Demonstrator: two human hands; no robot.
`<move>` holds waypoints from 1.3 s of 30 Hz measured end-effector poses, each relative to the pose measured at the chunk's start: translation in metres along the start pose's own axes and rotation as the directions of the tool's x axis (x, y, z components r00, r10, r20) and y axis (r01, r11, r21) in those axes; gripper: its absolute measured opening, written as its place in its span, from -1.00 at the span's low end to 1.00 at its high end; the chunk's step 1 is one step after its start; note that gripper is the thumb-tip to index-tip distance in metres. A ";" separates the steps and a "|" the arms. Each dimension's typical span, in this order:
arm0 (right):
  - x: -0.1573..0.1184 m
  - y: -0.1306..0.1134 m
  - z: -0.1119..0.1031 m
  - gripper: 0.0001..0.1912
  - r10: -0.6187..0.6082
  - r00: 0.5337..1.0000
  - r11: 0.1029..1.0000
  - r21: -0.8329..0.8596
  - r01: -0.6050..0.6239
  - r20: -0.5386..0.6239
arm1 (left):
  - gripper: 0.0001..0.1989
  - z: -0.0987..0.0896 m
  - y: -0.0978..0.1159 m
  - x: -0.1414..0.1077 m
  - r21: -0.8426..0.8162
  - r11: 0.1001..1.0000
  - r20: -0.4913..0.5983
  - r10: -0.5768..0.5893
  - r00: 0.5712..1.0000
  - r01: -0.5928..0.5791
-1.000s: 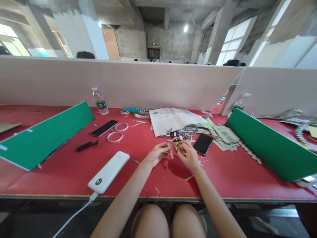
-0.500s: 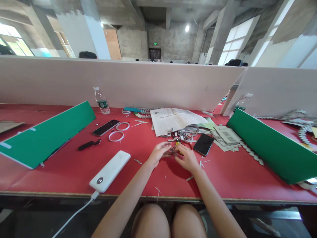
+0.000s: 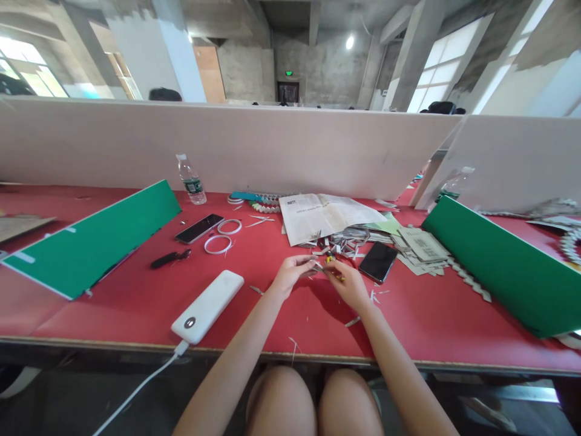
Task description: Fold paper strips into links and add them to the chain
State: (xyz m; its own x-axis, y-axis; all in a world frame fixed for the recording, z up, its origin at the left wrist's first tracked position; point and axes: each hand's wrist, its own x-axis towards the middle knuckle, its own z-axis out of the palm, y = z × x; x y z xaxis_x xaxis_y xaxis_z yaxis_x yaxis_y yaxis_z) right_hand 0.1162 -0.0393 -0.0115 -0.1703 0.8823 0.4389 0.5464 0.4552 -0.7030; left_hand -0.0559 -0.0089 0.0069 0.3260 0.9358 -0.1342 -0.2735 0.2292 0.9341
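Observation:
My left hand [image 3: 293,274] and my right hand [image 3: 350,284] meet over the red table, fingertips closed on a small folded paper strip [image 3: 318,265]. The left thumb and fingers pinch one end, and the right fingertips grip the other; fine detail is too small to read. Right behind my right hand lies a hand tool with yellow and red handles [image 3: 329,257], partly covered by the hand. Beyond my hands, a heap of cut paper strips [image 3: 349,241] sits beside a newspaper sheet [image 3: 313,215]. A black phone [image 3: 378,262] rests to the right of my right hand.
A white power bank [image 3: 209,306] with a cable lies at left, near another phone [image 3: 200,228], two white rings [image 3: 218,244] and a black-handled tool [image 3: 170,259]. Green boards [image 3: 109,236] flank both sides. A water bottle [image 3: 191,180] stands by the pale partition [image 3: 254,145]. Paper stacks [image 3: 422,245] lie right.
My fingertips have drawn slightly apart, and more of the paper strip shows between them. The whole view has shifted a little, with the table things sitting slightly higher and further right.

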 end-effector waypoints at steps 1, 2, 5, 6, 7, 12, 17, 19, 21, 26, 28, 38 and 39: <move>0.000 -0.001 0.000 -0.81 -0.004 1.000 1.000 0.005 0.004 0.004 | -0.69 -0.001 0.000 0.000 -0.018 1.000 0.008 0.000 1.000 0.000; 0.000 -0.001 0.000 -0.81 -0.010 1.000 1.000 0.013 0.010 0.008 | -0.70 -0.001 0.000 0.000 -0.037 0.999 0.019 0.003 1.000 -0.002; 0.000 -0.003 -0.001 -0.81 -0.034 0.999 0.999 0.042 0.034 0.016 | -0.72 -0.003 0.000 0.001 -0.076 0.997 0.046 0.026 0.999 -0.023; 0.000 -0.004 -0.001 -0.81 -0.044 0.999 0.998 0.049 0.043 0.017 | -0.72 -0.003 0.000 0.002 -0.078 0.996 0.046 0.033 0.998 -0.030; 0.000 -0.004 -0.001 -0.82 -0.052 0.998 0.997 0.054 0.050 0.020 | -0.72 -0.003 -0.001 0.002 -0.074 0.997 0.040 0.038 0.998 -0.035; 0.001 -0.004 0.000 -0.84 -0.009 1.000 0.994 0.110 0.008 0.001 | -0.72 -0.003 -0.002 0.002 0.005 0.999 -0.005 0.043 0.999 -0.043; 0.002 -0.001 0.003 -0.87 0.069 0.998 0.978 0.199 -0.066 -0.008 | -0.69 0.003 -0.001 0.000 0.176 0.976 0.025 0.124 0.992 -0.126; 0.002 -0.001 0.004 -0.89 0.093 0.995 0.970 0.227 -0.083 -0.034 | -0.71 0.005 0.000 -0.001 0.234 0.957 0.035 0.168 0.985 -0.171; 0.002 -0.001 0.004 -0.88 0.102 0.993 0.966 0.246 -0.083 -0.066 | -0.77 0.008 0.000 -0.002 0.297 0.924 0.040 0.239 0.970 -0.240; 0.001 -0.001 0.002 -0.90 0.042 0.992 0.980 0.199 -0.017 -0.118 | -0.82 0.012 -0.003 -0.005 0.479 0.774 0.077 0.433 0.898 -0.414; 0.001 -0.001 0.001 -0.88 0.034 0.989 0.984 0.178 -0.008 -0.143 | -0.81 0.012 -0.003 -0.006 0.528 0.732 0.078 0.464 0.882 -0.431; 0.001 -0.001 0.003 -0.92 0.039 0.972 0.992 0.123 -0.010 -0.233 | -0.68 0.008 -0.007 -0.007 0.664 0.603 0.095 0.517 0.851 -0.441; 0.001 -0.001 0.003 -0.92 0.038 0.971 0.993 0.121 -0.010 -0.237 | -0.68 0.008 -0.008 -0.007 0.670 0.592 0.104 0.521 0.847 -0.447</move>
State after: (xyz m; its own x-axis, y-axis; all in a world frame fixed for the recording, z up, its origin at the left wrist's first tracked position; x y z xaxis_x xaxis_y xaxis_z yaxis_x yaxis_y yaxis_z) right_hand 0.1133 -0.0386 -0.0118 0.0497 0.8456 0.5315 0.4448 0.4577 -0.7698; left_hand -0.0491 -0.0192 0.0028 0.2279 0.8841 0.4079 0.2990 -0.4622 0.8348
